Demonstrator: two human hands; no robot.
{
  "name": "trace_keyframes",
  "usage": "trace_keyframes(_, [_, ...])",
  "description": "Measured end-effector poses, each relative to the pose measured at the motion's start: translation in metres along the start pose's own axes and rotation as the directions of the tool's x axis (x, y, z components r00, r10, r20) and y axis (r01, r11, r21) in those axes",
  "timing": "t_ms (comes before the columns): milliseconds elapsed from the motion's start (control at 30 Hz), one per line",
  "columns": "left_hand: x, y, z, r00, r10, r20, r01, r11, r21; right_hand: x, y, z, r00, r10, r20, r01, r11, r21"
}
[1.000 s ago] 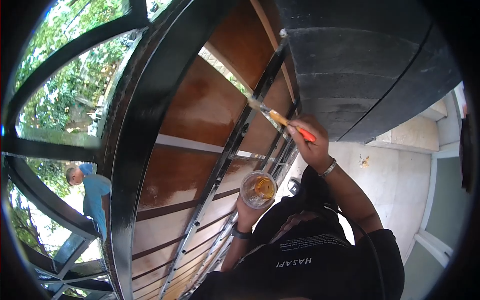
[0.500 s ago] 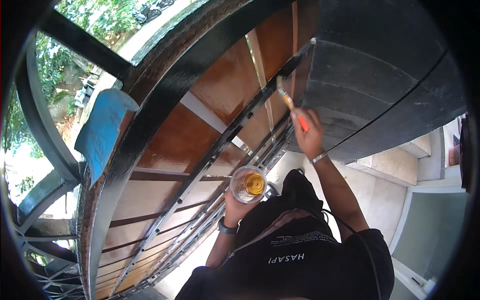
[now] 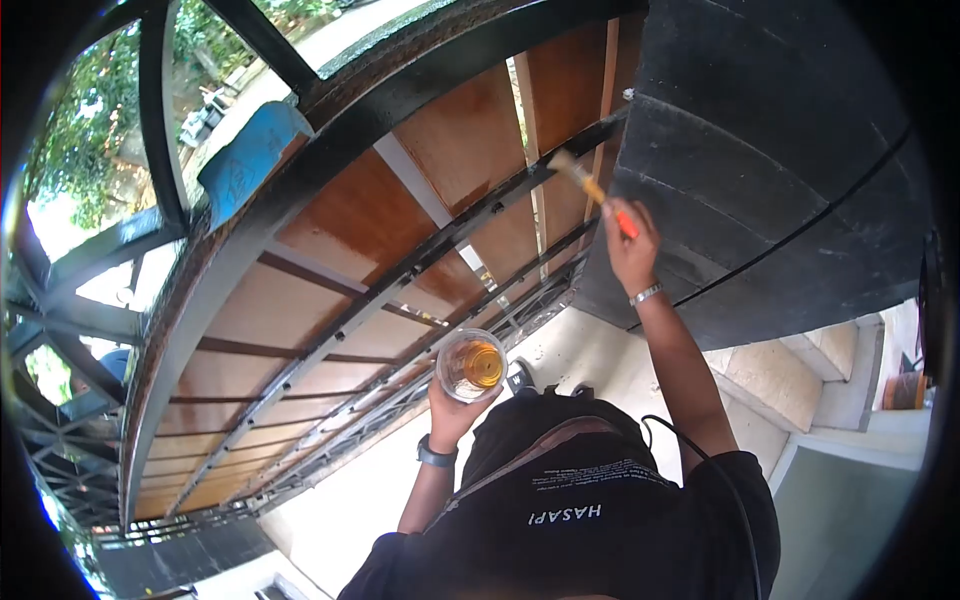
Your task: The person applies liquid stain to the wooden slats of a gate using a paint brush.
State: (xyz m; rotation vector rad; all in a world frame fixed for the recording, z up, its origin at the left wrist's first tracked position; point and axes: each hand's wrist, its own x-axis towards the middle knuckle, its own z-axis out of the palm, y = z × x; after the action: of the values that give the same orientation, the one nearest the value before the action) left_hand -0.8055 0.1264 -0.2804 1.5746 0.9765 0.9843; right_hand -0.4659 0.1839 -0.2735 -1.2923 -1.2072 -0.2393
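My left hand is wrapped around a clear plastic cup with amber liquid in the bottom. A paintbrush with an orange-red handle is gripped in my right hand. Its pale bristles are at the black metal rail near the upper brown wooden panels; whether they touch it cannot be told. Some panels, such as the one left of the rail, look dark and glossy, while lower ones are paler and matt.
A blue sheet hangs on the curved black metal frame at the left. A dark wall with a black cable stands at the right, above pale steps. A potted item sits at the far right.
The view has shifted, showing more of the lower panels and floor. The brush has turned to a flatter slant near the rail. Both hands keep their holds.
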Motion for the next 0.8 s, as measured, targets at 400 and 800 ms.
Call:
trace_keyframes(400, [-0.092,0.018,0.035,0.989,-0.053,-0.135,0.060,0.997,0.047,-0.061,-0.054,0.029,0.963,-0.143,0.228,0.103,0.979,0.178])
trace_keyframes(800, [-0.129,0.032,0.045,0.966,-0.098,-0.240,0.109,0.994,0.032,0.022,-0.038,0.013,0.967,-0.248,-0.050,0.253,0.945,0.206])
